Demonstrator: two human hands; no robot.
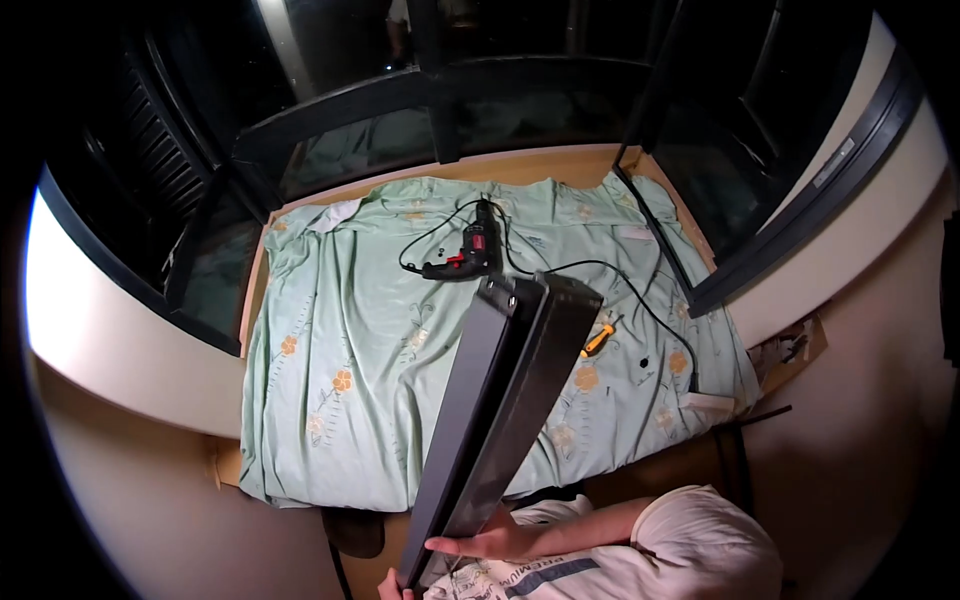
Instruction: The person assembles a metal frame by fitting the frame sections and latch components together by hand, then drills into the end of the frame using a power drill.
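Our right hand [490, 541] and left hand [393, 587] grip the dark bars [452, 415] at their lower ends; the bars extend beyond the fingers. For steadiness, we support both evenly, guarding against sideways tilt.

The long beam [535, 385] running up the middle of your frame looks like dark metal, smooth, with a dull sheen. Beyond it, your drill [465, 250] shows black and red plastic. The pale green cloth [380, 300] looks soft, matt and wrinkled. The screwdriver handle [598, 341], right of centre, is yellow, plastic-looking. The window panes [360, 150] up top are glossy glass.
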